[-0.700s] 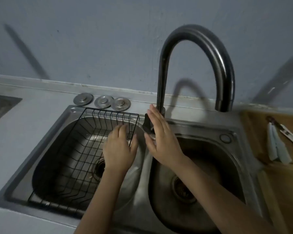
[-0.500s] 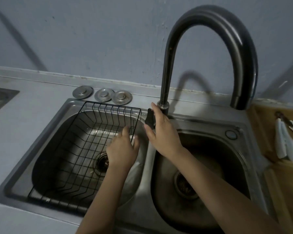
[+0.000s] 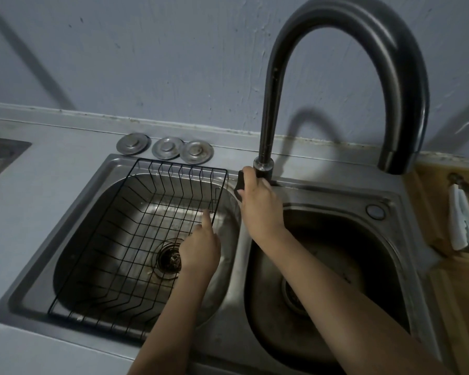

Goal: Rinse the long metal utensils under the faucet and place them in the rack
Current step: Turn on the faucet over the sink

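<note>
The right hand (image 3: 260,204) has its grip closed around the dark handle (image 3: 240,181) at the foot of the tall curved faucet (image 3: 344,44), in the middle of the frame; the fingers cover most of the handle, so only its left edge shows. The faucet's arch is cut off at the top of the frame, and its spout ends over the right basin (image 3: 333,269), which is dim and hard to read apart from its drain.

The left hand (image 3: 201,250) hangs over the left basin, lower centre, loosely curled with one finger pointing up toward the wire of the black rack (image 3: 136,239); it holds nothing. The rack sits inside the left basin and has no utensils in it.

No long metal utensils can be made out with certainty. At the far right edge, on a wooden board (image 3: 428,201), lie pale objects (image 3: 463,226) and a dark-handled item, partly cut off. Three round metal lids (image 3: 165,148) sit on the tabletop behind the rack.
</note>
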Tool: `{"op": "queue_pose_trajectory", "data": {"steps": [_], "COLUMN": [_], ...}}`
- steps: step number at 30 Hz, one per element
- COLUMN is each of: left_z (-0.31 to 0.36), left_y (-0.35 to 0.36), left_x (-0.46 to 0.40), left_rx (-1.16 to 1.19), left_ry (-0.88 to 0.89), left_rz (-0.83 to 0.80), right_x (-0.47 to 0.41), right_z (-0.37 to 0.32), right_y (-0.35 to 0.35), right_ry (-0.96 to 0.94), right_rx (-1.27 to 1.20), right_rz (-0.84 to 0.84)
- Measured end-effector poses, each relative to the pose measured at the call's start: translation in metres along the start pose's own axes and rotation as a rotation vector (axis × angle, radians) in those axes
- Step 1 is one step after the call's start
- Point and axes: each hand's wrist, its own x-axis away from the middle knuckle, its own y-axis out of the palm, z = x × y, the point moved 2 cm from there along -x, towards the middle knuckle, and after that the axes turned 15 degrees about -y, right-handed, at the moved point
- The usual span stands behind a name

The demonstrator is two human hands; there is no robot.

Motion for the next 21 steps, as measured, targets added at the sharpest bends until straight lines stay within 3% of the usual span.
{"op": "queue_pose_trajectory", "data": {"steps": [21], "left_z": [-0.0032], "left_y": [0.0034], "left_x": [-0.0034], "left_rx": [0.091], "left_ry": [-0.03], "left_rz": [-0.013], "right_x": [0.0074], "right_z": [0.0005], "right_y": [0.0078], "right_ry": [-0.23], "right_rx": [0.111], "right_rz": [0.003]}}
